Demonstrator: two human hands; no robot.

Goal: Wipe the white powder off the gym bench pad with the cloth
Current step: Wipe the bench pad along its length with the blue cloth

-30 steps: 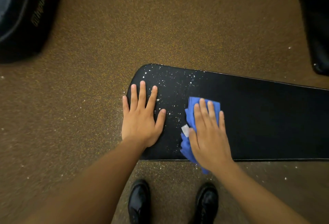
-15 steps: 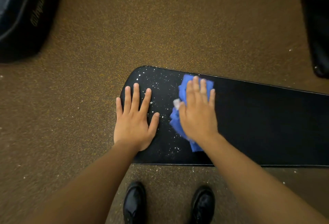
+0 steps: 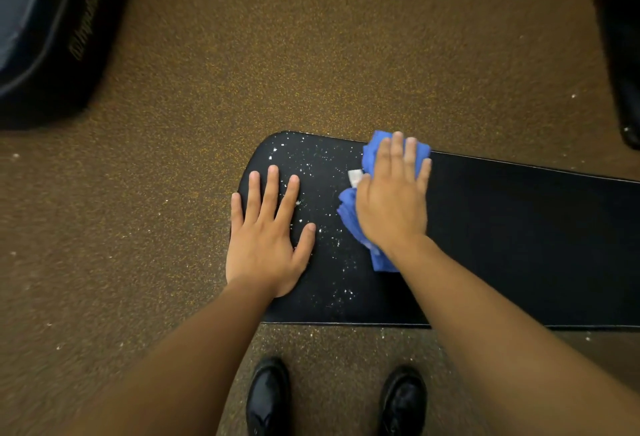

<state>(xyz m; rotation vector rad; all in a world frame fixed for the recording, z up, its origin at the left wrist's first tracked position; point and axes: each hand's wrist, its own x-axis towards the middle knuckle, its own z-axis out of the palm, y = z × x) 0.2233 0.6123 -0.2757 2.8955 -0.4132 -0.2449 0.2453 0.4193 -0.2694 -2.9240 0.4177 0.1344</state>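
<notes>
Since the previous frame, I see the right hand (image 3: 393, 198) has pushed the cloth (image 3: 353, 217) to the bench pad (image 3: 519, 245) far edge, fingers flat on it. Left hand (image 3: 268, 234) lies flat, fingers spread. White powder (image 3: 332, 241) remains between both hands.

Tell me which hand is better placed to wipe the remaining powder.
Right hand: it already presses the blue cloth beside the white powder. The left hand lies flat on the bench pad.
</notes>
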